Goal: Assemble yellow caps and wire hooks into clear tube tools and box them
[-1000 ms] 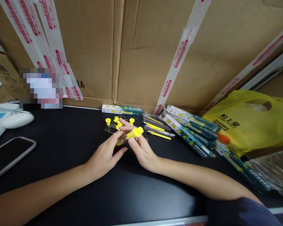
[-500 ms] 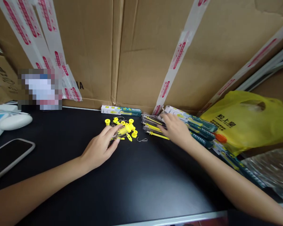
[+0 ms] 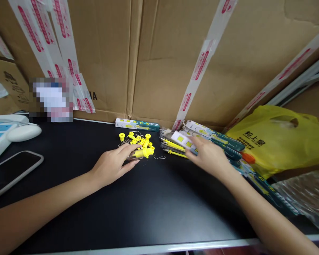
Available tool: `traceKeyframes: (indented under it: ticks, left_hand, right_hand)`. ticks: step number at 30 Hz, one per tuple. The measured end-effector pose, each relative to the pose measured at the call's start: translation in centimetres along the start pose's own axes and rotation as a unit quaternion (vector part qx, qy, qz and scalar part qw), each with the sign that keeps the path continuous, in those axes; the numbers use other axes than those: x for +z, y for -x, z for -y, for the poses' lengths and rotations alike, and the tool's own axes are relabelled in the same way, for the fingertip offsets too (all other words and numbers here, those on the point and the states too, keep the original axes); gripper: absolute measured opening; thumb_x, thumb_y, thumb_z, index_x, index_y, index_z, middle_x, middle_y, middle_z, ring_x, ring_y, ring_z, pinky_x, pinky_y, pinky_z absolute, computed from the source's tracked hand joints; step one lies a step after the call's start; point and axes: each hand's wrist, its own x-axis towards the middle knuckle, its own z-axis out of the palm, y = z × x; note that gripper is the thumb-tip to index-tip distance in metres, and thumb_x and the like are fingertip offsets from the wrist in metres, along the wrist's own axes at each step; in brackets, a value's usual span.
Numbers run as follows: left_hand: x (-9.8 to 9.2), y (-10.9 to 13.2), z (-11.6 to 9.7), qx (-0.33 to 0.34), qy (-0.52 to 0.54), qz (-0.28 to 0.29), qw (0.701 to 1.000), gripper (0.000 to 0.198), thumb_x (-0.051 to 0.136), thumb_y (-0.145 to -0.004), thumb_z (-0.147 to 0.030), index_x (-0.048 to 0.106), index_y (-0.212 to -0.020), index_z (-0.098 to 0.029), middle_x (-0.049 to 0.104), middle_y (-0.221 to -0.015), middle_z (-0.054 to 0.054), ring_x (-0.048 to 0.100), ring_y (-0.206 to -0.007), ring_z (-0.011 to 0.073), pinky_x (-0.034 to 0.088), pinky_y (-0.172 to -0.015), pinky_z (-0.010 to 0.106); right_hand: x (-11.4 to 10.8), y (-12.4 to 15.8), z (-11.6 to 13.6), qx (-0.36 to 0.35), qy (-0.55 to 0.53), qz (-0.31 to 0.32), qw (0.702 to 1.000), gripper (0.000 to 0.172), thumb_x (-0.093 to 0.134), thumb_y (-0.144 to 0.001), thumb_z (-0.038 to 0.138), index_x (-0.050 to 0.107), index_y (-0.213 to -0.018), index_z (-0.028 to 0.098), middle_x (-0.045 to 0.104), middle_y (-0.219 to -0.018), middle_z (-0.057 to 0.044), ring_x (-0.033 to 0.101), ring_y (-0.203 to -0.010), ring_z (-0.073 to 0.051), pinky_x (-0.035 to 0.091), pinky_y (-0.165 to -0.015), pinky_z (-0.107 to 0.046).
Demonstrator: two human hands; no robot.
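Picking up, seemingly: gripping printed box [image 3: 179,138], right, in closed fingers of right hand [image 3: 211,156]; holding yellow-ended tube [image 3: 139,153], left of centre, likewise in left hand [image 3: 110,163]; next probably calling for lifting clear of bagged pieces [image 3: 172,144].

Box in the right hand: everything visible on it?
The box looks like printed card: white end with yellow squares, teal near the fingers. It slants, white end pointing away and left. The right hand has its grip over it, hiding the rest. It overlaps yellow-rod packets in view; contact unclear.
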Motion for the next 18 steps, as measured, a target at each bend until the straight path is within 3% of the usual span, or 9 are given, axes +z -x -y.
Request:
traceKeyframes:
  ticks: [3, 6, 10, 12, 15, 18]
  left_hand:
    - [-0.3, 0.0, 0.1, 0.015, 0.018, -0.001, 1.0, 0.037, 0.048, -0.092, -0.031, 0.05, -0.127, -0.02, 0.064, -0.113, 0.006, 0.067, -0.093, 0.0181, 0.053, -0.079, 0.027]
    - [-0.6, 0.1, 0.5, -0.006, 0.041, 0.013, 0.999, 0.033, 0.051, -0.087, -0.026, 0.054, -0.12, -0.02, 0.067, -0.109, 0.005, 0.067, -0.091, 0.0177, 0.052, -0.079, 0.027]
    - [-1.2, 0.0, 1.3, -0.05, 0.062, 0.047, 0.996, 0.025, 0.054, -0.081, -0.02, 0.058, -0.106, -0.02, 0.069, -0.094, 0.001, 0.066, -0.079, 0.016, 0.05, -0.071, 0.025]
    - [-1.4, -0.2, 1.6, -0.044, 0.076, 0.039, 0.995, 0.021, 0.056, -0.08, -0.018, 0.059, -0.101, -0.02, 0.067, -0.092, 0.0, 0.064, -0.078, 0.0152, 0.048, -0.069, 0.024]
    - [-1.5, -0.4, 1.7, -0.025, 0.104, 0.029, 0.994, 0.014, 0.058, -0.082, -0.019, 0.059, -0.095, -0.019, 0.063, -0.091, 0.002, 0.061, -0.079, 0.015, 0.045, -0.067, 0.023]
    - [-1.4, -0.6, 1.8, -0.018, 0.131, 0.064, 0.989, 0.008, 0.059, -0.084, -0.024, 0.06, -0.088, -0.018, 0.061, -0.085, 0.001, 0.059, -0.077, 0.0145, 0.043, -0.064, 0.023]
  right_hand:
    - [-0.6, 0.6, 3.8, -0.159, -0.14, 0.088, 0.973, 0.045, 0.045, -0.087, 0.03, 0.046, -0.13, 0.014, 0.069, -0.113, -0.014, 0.068, -0.092, -0.027, 0.05, -0.077, -0.035]
    - [-0.2, 0.3, 7.1, -0.237, -0.2, 0.131, 0.942, 0.042, 0.046, -0.089, 0.033, 0.044, -0.127, 0.015, 0.071, -0.097, -0.012, 0.068, -0.078, -0.024, 0.048, -0.067, -0.031]
    - [0.6, -0.7, 9.1, -0.259, -0.225, 0.13, 0.93, 0.041, 0.054, -0.087, 0.044, 0.047, -0.119, 0.017, 0.07, -0.086, -0.009, 0.065, -0.066, -0.022, 0.041, -0.056, -0.027]
    - [0.8, -1.0, 9.2, -0.26, -0.23, 0.123, 0.93, 0.037, 0.055, -0.088, 0.045, 0.049, -0.113, 0.019, 0.069, -0.082, -0.007, 0.062, -0.062, -0.02, 0.038, -0.053, -0.026]
    - [0.9, -0.9, 8.7, -0.272, -0.241, 0.111, 0.925, 0.029, 0.052, -0.09, 0.042, 0.051, -0.108, 0.02, 0.069, -0.088, -0.008, 0.063, -0.067, -0.02, 0.041, -0.057, -0.027]
    - [0.7, -0.7, 8.0, -0.283, -0.242, 0.114, 0.921, 0.026, 0.052, -0.091, 0.038, 0.052, -0.11, 0.019, 0.068, -0.098, -0.01, 0.065, -0.079, -0.022, 0.045, -0.066, -0.03]
